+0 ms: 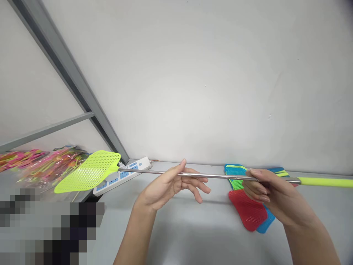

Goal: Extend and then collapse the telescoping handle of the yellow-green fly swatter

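A fly swatter with a yellow-green perforated head [92, 171] spans the view from left to right, raised above the table. Its thin metal rod [217, 176] leads to a yellow-green handle [325, 182] that runs out of the right edge. My right hand [264, 187] pinches the rod near the handle, thumb on top and fingers curled below. Around the rod's middle, my left hand [176, 182] is loosely placed with its fingers spread; the rod passes across it by the thumb.
Behind my right hand lie red [248, 211], blue and green swatter heads on the grey table [176, 228]. A white power strip [122, 176] sits by the wall. Colourful pieces in clear plastic bags [57, 163] are at left, under a grey metal frame [82, 88]. A blurred patch covers the lower left.
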The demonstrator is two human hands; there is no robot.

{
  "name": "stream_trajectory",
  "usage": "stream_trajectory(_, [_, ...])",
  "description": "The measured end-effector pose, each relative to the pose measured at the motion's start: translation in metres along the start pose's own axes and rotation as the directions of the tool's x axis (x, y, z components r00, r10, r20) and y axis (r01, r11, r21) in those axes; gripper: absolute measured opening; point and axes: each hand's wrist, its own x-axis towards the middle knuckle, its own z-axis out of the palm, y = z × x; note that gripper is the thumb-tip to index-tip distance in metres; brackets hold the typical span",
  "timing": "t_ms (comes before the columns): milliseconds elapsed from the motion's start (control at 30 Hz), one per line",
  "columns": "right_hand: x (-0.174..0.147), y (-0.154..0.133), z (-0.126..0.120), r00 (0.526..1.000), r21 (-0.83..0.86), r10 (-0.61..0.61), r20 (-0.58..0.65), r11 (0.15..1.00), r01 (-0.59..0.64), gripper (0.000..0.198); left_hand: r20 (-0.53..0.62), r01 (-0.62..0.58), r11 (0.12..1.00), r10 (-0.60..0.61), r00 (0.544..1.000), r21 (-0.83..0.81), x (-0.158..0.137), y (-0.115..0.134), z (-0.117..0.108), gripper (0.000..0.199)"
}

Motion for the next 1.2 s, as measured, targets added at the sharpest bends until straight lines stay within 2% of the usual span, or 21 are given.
stream_trajectory(100, [0.000, -0.002, 0.001, 1.000, 0.002, 0.015, -0.004, 1.000, -0.015, 0.042, -0.038, -0.028, 0.998, 0.026, 0.999, -0.052, 0.001, -0.002, -0.003, 0.050])
stream_trajectory(233, [0.002, 0.000, -0.002, 0.999, 0.020, 0.005, -0.032, 1.000, -0.004, 0.041, -0.100, -0.049, 0.977, 0.029, 0.995, -0.207, 0.003, -0.005, -0.016, 0.047])
stream_trajectory(333, [0.008, 0.004, -0.007, 0.998, 0.028, -0.015, -0.053, 0.999, 0.017, 0.041, -0.197, -0.137, 0.947, 0.081, 0.977, -0.290, 0.005, -0.009, -0.027, 0.043])
stream_trajectory(400, [0.012, 0.007, -0.010, 0.998, 0.013, -0.019, -0.066, 1.000, 0.020, 0.040, -0.231, -0.158, 0.940, 0.088, 0.969, -0.302, 0.007, -0.014, -0.034, 0.040])
stream_trajectory(500, [0.015, 0.010, -0.014, 0.996, 0.011, -0.028, -0.085, 1.000, 0.029, 0.038, -0.240, -0.122, 0.943, 0.047, 0.970, -0.310, 0.008, -0.025, -0.042, 0.036])
stream_trajectory(733, [0.022, 0.024, -0.028, 0.996, 0.029, 0.009, -0.085, 1.000, -0.007, 0.035, -0.312, -0.136, 0.939, 0.032, 0.949, -0.315, 0.010, -0.064, -0.056, 0.028])
stream_trajectory(900, [0.031, 0.052, -0.036, 0.995, 0.134, 0.073, -0.073, 0.989, -0.062, 0.030, -0.364, -0.163, 0.945, 0.051, 0.930, -0.283, 0.012, -0.085, -0.059, 0.030])
stream_trajectory(967, [0.031, 0.071, -0.036, 0.996, 0.201, 0.073, -0.056, 0.978, -0.060, 0.030, -0.385, -0.182, 0.948, 0.070, 0.920, -0.262, 0.013, -0.092, -0.059, 0.026])
stream_trajectory(1133, [0.024, 0.125, -0.030, 0.984, 0.353, 0.175, 0.025, 0.919, -0.173, 0.028, -0.454, -0.203, 0.962, 0.101, 0.885, -0.182, 0.016, -0.120, -0.058, 0.017])
stream_trajectory(1200, [0.022, 0.142, -0.028, 0.986, 0.396, 0.168, 0.007, 0.905, -0.157, 0.030, -0.466, -0.189, 0.970, 0.099, 0.879, -0.151, 0.020, -0.134, -0.057, 0.017])
